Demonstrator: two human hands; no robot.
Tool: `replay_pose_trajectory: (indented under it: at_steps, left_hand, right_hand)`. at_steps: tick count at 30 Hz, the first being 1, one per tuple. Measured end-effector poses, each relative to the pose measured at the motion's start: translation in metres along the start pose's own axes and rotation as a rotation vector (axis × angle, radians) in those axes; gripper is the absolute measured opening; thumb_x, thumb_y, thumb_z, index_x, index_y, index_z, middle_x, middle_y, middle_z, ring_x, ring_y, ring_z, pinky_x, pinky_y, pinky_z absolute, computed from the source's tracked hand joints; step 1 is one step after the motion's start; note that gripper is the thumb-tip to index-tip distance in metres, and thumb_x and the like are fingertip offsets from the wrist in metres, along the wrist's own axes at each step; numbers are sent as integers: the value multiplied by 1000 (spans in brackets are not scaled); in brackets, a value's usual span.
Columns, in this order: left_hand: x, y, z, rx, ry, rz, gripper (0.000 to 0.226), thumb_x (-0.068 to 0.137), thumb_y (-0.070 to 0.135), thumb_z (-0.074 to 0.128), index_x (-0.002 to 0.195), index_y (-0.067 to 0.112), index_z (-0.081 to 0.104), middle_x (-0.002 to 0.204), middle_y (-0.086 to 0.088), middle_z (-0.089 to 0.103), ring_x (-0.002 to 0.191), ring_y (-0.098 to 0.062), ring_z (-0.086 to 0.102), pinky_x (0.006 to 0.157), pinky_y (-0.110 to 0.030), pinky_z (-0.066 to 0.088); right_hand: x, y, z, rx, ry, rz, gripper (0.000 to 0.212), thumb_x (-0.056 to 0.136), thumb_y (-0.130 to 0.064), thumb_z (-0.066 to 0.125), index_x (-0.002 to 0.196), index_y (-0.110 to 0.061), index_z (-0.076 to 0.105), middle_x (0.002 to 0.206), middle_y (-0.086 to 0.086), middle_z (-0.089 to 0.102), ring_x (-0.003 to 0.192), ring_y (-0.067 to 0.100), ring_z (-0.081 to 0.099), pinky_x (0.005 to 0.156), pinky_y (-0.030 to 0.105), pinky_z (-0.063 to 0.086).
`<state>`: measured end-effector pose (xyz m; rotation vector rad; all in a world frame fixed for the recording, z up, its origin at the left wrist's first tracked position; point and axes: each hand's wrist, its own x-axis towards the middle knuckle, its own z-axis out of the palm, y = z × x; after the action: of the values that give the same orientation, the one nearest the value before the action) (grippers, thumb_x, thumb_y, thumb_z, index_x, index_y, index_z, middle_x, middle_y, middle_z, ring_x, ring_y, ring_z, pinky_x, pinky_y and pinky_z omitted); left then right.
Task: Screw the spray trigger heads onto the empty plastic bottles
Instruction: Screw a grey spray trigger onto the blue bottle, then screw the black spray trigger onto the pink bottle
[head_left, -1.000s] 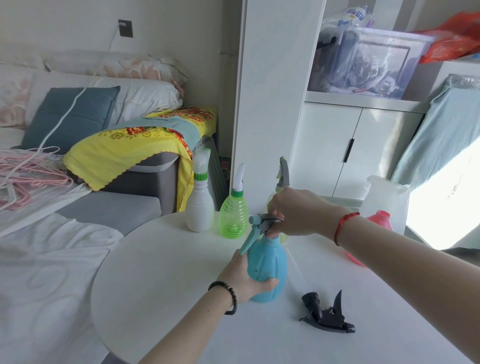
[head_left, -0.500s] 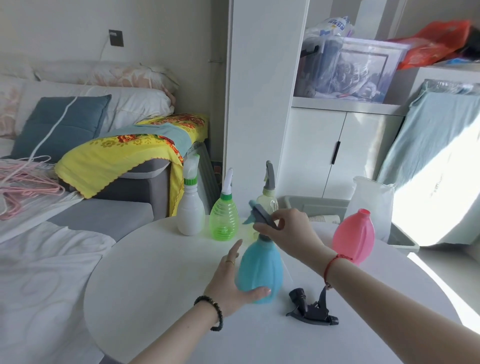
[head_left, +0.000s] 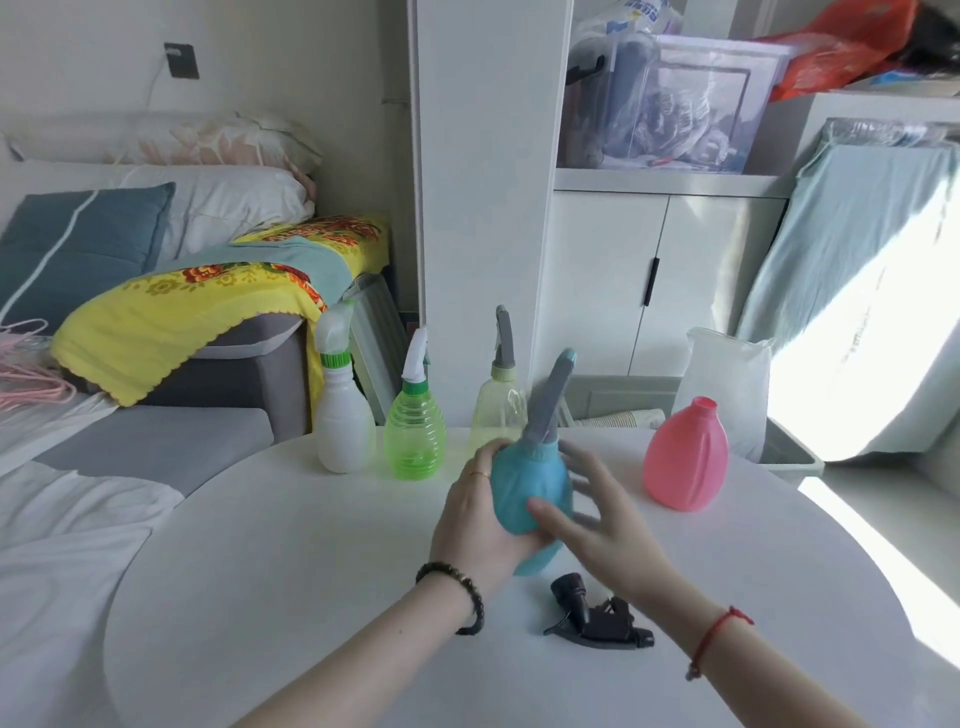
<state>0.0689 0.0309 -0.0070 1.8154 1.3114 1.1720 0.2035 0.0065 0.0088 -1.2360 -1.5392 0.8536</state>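
This was a lived-in home, likely a bedroom or bed-sitting room. At nine o'clock lay a bed (head_left: 78, 519) with pillows (head_left: 218, 202) and a yellow floral cloth (head_left: 171, 312). At one o'clock a white cupboard (head_left: 660, 280) carried a clear storage bin (head_left: 675, 104). A round white table (head_left: 311, 571) filled six o'clock.

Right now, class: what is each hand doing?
Left hand: closed around the blue bottle.
Right hand: open, fingers spread beside the bottle, holding nothing.

no legible txt, labels blurred
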Motion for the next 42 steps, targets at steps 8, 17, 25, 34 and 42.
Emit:
replay_pose_trajectory:
  at_steps: [8, 17, 25, 34, 42]
  left_hand:
    - [98, 26, 68, -222, -138, 17, 78, 62, 24, 81, 125, 29, 35, 118, 0, 58, 105, -17, 59, 93, -41, 50]
    - [123, -29, 126, -66, -44, -50, 90, 64, 27, 80, 137, 18, 28, 134, -6, 45, 121, -21, 47, 101, -40, 43]
    - [121, -27, 127, 32, -88, -18, 102, 69, 27, 76, 143, 14, 7, 152, -5, 18, 140, -18, 19, 115, -33, 22]
    - [66, -31, 97, -14, -178, 34, 105, 71, 35, 74, 142, 26, -4, 136, 20, 7, 126, 7, 11, 86, 14, 1]
    - [47, -19, 35, -75, -204, 76, 108, 62, 42, 79, 136, 45, 1, 145, 21, 14, 137, -2, 18, 108, -19, 18]
  right_hand:
    - [80, 10, -75, -128, 177, -22, 43, 81, -25, 65, 120, -30, 49, 116, -10, 57, 115, 14, 49, 99, 35, 42]
    - [110, 95, -72, -90, 186, 28, 42, 86, -8, 56, 121, -29, 48, 109, -13, 61, 109, 10, 55, 90, 10, 44]
    - [99, 79, -102, -590, 601, -345, 51, 77, -9, 64, 123, -22, 47, 129, 6, 51, 117, 13, 42, 100, 9, 26]
    - [79, 104, -128, -285, 574, 355, 90, 59, -18, 81, 133, -16, 29, 131, 13, 41, 117, 30, 43, 92, 41, 40]
    - [55, 27, -76, -252, 522, -77, 79, 55, -40, 79, 120, -29, 36, 114, -3, 49, 103, 19, 48, 79, 36, 44]
